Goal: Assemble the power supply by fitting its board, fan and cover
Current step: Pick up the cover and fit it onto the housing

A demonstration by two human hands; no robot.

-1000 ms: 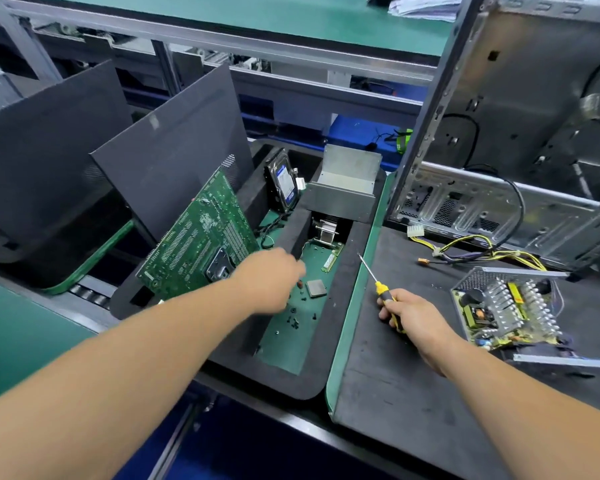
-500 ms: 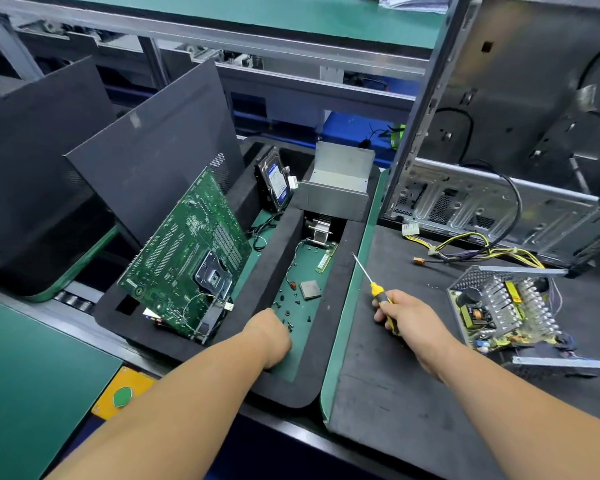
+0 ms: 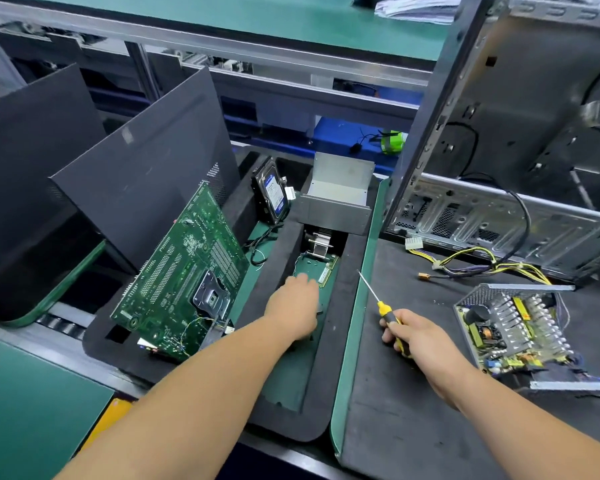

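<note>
There is just one camera, worn on the person's head. It looks forward and down, close over the work table (image 3: 413, 427). The foam tray (image 3: 340, 341) sits near the middle, and the metal computer case (image 3: 499, 216) stands at two o'clock.

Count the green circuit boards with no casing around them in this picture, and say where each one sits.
2: a motherboard leaning in the foam tray's left compartment; a narrow memory stick in the right compartment beyond the left hand, which may hide others.
</note>
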